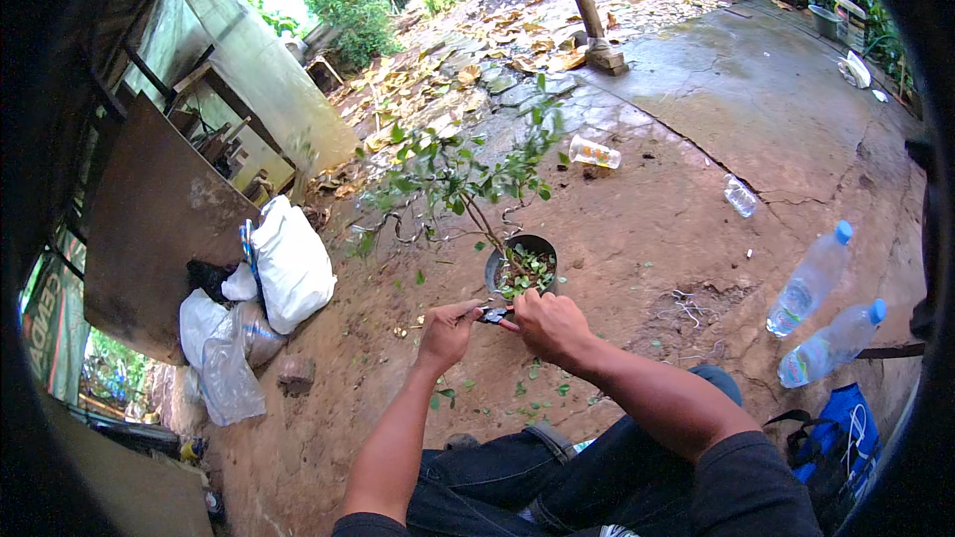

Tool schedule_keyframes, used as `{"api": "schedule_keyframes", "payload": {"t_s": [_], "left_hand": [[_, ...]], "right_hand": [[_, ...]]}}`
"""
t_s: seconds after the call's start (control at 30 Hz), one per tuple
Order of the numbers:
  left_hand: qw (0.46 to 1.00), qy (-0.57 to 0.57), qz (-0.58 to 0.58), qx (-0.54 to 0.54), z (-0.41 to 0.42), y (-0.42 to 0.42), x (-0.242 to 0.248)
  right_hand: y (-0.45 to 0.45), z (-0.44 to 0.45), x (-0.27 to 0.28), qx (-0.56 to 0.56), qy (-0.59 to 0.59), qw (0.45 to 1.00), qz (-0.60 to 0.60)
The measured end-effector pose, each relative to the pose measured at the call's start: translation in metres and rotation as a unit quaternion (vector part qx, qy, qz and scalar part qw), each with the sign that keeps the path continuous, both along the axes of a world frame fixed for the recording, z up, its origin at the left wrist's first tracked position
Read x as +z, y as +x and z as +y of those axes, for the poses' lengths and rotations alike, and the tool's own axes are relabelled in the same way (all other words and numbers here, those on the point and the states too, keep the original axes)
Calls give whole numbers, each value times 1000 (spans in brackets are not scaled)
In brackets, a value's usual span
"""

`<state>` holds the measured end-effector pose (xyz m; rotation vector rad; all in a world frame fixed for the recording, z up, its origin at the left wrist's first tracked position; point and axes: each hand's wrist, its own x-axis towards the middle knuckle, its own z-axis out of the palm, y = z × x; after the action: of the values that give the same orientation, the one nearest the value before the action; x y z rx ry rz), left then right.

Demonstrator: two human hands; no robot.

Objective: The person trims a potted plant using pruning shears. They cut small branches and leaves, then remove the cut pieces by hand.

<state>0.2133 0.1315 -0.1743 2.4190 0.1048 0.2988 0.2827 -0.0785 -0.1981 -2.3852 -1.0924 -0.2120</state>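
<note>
My right hand [552, 322] grips a pair of pliers or cutters [494, 315] with red on the handles. Thumb and fingers of my left hand [446, 335] are bent close to the metal jaws; whether they pinch something small there is too fine to tell. Just beyond both hands stands a dark round plant pot [543, 245], with cut green leaves lying on its soil. Out of it leans a small leafy tree [466, 183], its thin trunk tilted up and left. Coiled wire [406, 227] appears to wrap some lower branches.
White sacks [292, 265] and clear plastic bags [227, 380] lie at left by a brown board [153, 239]. Two plastic bottles [813, 276] stand right, above a blue bag [839, 425]. A plastic cup [595, 152] and a crumpled bottle [740, 196] litter the ground. A wooden post [582, 0] rises behind.
</note>
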Motion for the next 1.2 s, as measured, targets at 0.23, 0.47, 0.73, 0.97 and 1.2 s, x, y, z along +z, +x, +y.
{"api": "schedule_keyframes", "payload": {"t_s": [0.23, 0.47, 0.73, 0.97, 1.2], "left_hand": [[1000, 6, 5, -22, -6, 7, 5], [997, 6, -16, -75, -19, 19, 6], [990, 113, 20, -83, -15, 19, 0], [993, 50, -8, -106, -20, 19, -7], [996, -47, 23, -75, -41, 14, 6]], "right_hand": [[-16, -9, 14, -33, -27, 998, 49], [-22, -28, 25, -60, -36, 993, 93], [-22, -41, 44, -29, -53, 985, 164], [-35, -61, 48, -35, -65, 990, 122], [-28, -60, 30, -41, -62, 990, 121]]}}
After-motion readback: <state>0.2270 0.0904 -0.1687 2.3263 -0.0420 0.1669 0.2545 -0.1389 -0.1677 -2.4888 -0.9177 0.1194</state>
